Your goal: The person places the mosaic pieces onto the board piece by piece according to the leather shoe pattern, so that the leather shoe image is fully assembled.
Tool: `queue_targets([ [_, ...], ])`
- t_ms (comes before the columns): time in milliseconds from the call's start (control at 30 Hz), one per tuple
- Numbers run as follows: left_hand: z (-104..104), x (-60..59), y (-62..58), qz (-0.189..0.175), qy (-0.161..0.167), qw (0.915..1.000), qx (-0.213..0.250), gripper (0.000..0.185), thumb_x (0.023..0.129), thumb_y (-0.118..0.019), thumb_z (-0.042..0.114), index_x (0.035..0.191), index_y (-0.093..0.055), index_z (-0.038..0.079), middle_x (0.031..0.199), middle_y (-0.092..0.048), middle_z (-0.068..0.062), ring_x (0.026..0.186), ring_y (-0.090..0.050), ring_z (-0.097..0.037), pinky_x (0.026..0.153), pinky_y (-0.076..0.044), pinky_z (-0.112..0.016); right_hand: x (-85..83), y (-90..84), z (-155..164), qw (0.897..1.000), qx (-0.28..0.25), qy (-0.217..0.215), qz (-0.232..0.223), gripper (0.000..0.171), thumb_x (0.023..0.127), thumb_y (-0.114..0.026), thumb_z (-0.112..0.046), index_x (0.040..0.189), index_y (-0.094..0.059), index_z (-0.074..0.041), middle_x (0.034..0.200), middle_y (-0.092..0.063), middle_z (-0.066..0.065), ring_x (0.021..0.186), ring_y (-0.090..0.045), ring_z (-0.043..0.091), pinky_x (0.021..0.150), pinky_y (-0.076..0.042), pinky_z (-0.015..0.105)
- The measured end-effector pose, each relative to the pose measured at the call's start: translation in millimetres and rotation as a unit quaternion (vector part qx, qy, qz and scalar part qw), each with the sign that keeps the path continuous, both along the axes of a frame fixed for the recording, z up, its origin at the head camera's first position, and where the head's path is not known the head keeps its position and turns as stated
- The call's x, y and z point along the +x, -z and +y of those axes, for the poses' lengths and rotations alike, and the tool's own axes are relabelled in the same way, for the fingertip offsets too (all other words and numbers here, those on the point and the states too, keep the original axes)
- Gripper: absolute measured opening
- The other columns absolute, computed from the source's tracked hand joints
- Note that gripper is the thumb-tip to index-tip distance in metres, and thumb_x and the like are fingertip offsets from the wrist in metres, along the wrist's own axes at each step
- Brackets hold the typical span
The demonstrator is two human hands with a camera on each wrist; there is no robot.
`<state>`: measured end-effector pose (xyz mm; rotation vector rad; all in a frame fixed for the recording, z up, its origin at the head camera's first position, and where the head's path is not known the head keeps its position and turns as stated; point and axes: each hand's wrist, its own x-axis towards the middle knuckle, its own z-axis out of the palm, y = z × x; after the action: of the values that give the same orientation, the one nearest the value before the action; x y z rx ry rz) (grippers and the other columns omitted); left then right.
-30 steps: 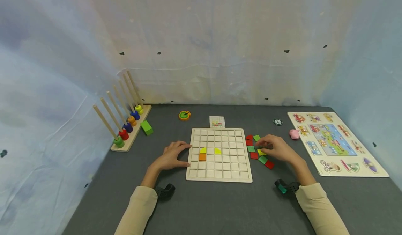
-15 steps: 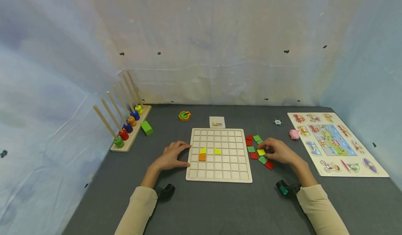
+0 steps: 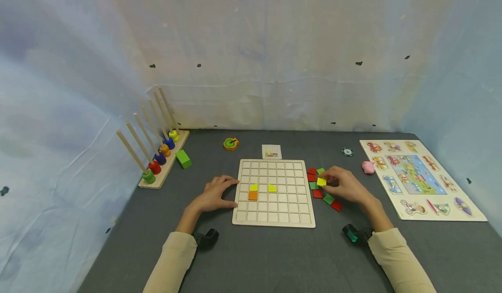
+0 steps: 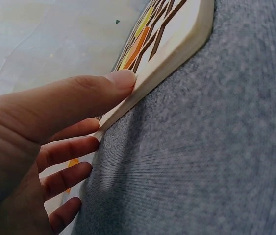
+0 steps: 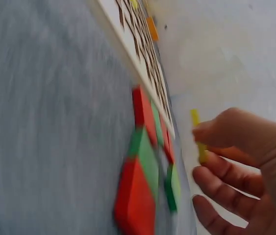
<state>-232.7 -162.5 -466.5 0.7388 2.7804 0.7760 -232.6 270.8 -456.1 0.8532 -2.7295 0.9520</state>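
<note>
My right hand (image 3: 346, 186) pinches a yellow square tile (image 3: 321, 182) between thumb and fingers, raised above the loose tiles right of the board. In the right wrist view this yellow tile (image 5: 194, 117) shows edge-on at the thumb tip. A wooden grid board (image 3: 274, 223) lies flat in the middle, with an orange square tile (image 3: 252, 196) and two yellow cut-corner tiles, one being the left yellow tile (image 3: 253, 187), in its cells. My left hand (image 3: 211, 196) rests at the board's left edge, thumb and fingers spread; in the left wrist view the thumb touches the rim.
Red and green tiles, such as a red tile (image 3: 336, 205), lie along the board's right side. A pattern card (image 3: 271, 152) sits behind the board. Leftward stands a peg stacker (image 3: 172, 160) beside a green block (image 3: 183, 159); a picture puzzle (image 3: 421, 180) and pink figure (image 3: 368, 167) lie right.
My right hand has taken hold of the yellow square tile, lifted it from among the loose tiles and moved it slightly toward the board. The left hand has stayed at the board's edge.
</note>
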Motion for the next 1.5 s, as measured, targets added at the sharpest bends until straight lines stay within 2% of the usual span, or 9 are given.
queue_targets([
  [133, 0, -0.2, -0.2, 0.003, 0.001, 1.0000, -0.002, 0.071, 0.076, -0.074, 0.044, 0.136, -0.048, 0.017, 0.133, -0.044, -0.007, 0.121, -0.036, -0.030, 0.093, -0.026, -0.058, -1.0, -3.6, -25, 0.999, -0.023, -0.025, 0.019, 0.028, 0.080, -0.072, -0.009, 0.107, -0.067, -0.004, 0.096, -0.060, 0.005, 0.079, -0.057, 0.021, 0.068, -0.050, 0.037],
  [300, 0, -1.2, 0.5, 0.004, 0.005, 1.0000, 0.001, 0.072, 0.076, -0.074, 0.045, 0.137, -0.048, 0.017, 0.133, -0.044, -0.006, 0.121, -0.036, -0.029, 0.092, -0.026, -0.058, 1.1, -5.7, -61, 0.997, -0.046, -0.062, 0.017, 0.031, 0.080, -0.071, -0.006, 0.109, -0.066, -0.001, 0.097, -0.061, 0.009, 0.081, -0.059, 0.023, 0.068, -0.050, 0.040],
  [567, 0, -0.5, 0.2, 0.004, 0.009, 0.9999, 0.004, 0.072, 0.076, -0.074, 0.043, 0.137, -0.047, 0.017, 0.133, -0.044, -0.006, 0.120, -0.037, -0.029, 0.092, -0.026, -0.057, 7.2, 1.2, -110, 0.996, -0.071, -0.060, 0.011, 0.031, 0.077, -0.072, -0.004, 0.108, -0.067, -0.002, 0.096, -0.061, 0.008, 0.080, -0.059, 0.020, 0.068, -0.050, 0.032],
  [767, -1, -0.2, 0.5, 0.006, 0.010, 0.9999, 0.005, 0.071, 0.077, -0.074, 0.043, 0.137, -0.048, 0.016, 0.133, -0.044, -0.006, 0.119, -0.037, -0.029, 0.090, -0.027, -0.056, 11.1, 11.0, -138, 0.995, -0.063, -0.073, 0.002, 0.032, 0.077, -0.074, -0.006, 0.108, -0.067, -0.004, 0.097, -0.062, 0.007, 0.082, -0.059, 0.019, 0.070, -0.049, 0.029],
  [1167, -2, 0.5, 2.0, 0.005, 0.011, 0.9999, 0.008, 0.070, 0.077, -0.074, 0.044, 0.137, -0.048, 0.016, 0.132, -0.044, -0.006, 0.119, -0.037, -0.029, 0.090, -0.027, -0.057, 12.6, 20.3, -158, 0.995, -0.026, -0.090, 0.042, 0.013, 0.078, -0.075, -0.011, 0.089, -0.070, -0.010, 0.091, -0.064, 0.002, 0.078, -0.057, 0.014, 0.068, -0.046, 0.026],
  [1500, -2, -0.5, 2.7, 0.009, 0.012, 0.9999, 0.009, 0.070, 0.077, -0.073, 0.045, 0.136, -0.048, 0.017, 0.132, -0.044, -0.005, 0.119, -0.038, -0.028, 0.089, -0.027, -0.056, 12.4, 20.8, -159, 0.994, -0.028, -0.082, 0.064, 0.008, 0.080, -0.074, -0.015, 0.086, -0.071, -0.012, 0.091, -0.064, 0.000, 0.079, -0.057, 0.011, 0.068, -0.046, 0.026],
])
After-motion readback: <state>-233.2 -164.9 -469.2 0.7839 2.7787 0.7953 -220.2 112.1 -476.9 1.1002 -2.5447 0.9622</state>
